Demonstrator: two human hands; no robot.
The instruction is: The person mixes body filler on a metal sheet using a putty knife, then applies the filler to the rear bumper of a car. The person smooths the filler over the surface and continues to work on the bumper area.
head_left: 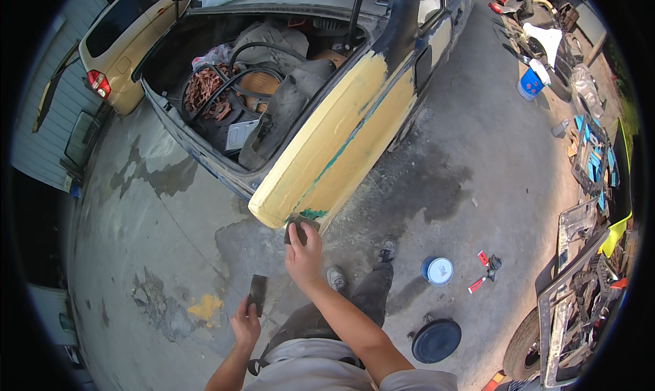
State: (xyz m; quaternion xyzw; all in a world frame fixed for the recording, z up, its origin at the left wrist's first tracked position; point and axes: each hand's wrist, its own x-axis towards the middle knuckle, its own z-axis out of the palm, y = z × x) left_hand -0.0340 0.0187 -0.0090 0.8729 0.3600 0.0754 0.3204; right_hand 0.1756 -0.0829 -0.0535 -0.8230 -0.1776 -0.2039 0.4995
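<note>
My right hand (pixel 304 258) pinches a dark, flat filler spreader (pixel 293 229) at the rear lower corner of the car's side panel (pixel 341 159). Smooth yellow filler coats that panel, with a thin green line running along it and a green patch (pixel 313 214) near its end. Lower and to the left, my left hand (pixel 244 325) grips a second dark rectangular spreader (pixel 257 294) by its lower end, away from the car. Whether fresh filler lies on either spreader I cannot tell.
The open trunk (pixel 239 128) holds hoses, cloth and loose parts. On the concrete to my right stand a lidded tin (pixel 437 271), red-and-white tubes (pixel 477 285) and a round black stool (pixel 437 340). Scrap car parts (pixel 580 241) line the right side; another car (pixel 126 47) stands far left.
</note>
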